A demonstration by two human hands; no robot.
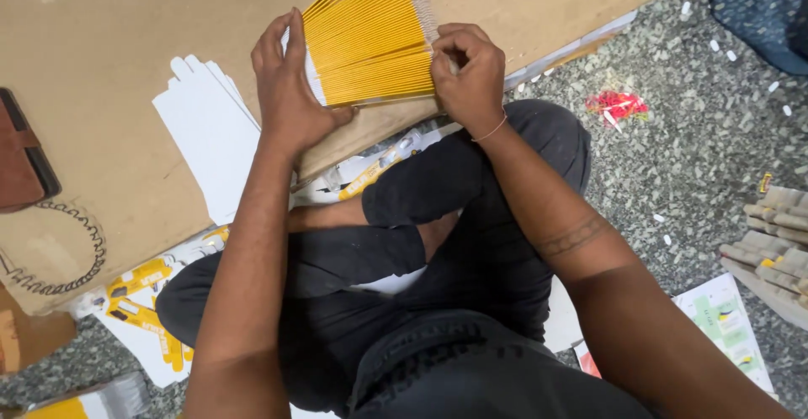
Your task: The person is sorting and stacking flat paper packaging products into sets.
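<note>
the left hand [286, 91] lies flat, fingers stretched and together, pressing on the left edge of a fanned stack of yellow sheets [370, 40]; its thumb reaches under the stack's lower edge. the right hand [465, 78] is curled at the stack's right end, thumb and fingertips pinched onto the grey edge of the sheets there. the stack rests on a big brown cardboard [126, 32] that lies on the floor [699, 158] and partly over the person's crossed legs in dark trousers [471, 242]. the sheets spread upward and to the right like a fan, their edges close together.

beside the left hand, on the cardboard, lie white paper cut-outs [210, 133], overlapped. at the cardboard's left edge sits a brown case [21, 150], with a black coiled cord [76, 259] below it. yellow printed sheets [143, 301] poke out from under the cardboard near the left knee. on the speckled floor to the right lie a small red scrap [619, 106], a pile of tan card pieces [774, 242] and a printed white sheet [728, 322]. small white paper bits are scattered about.
</note>
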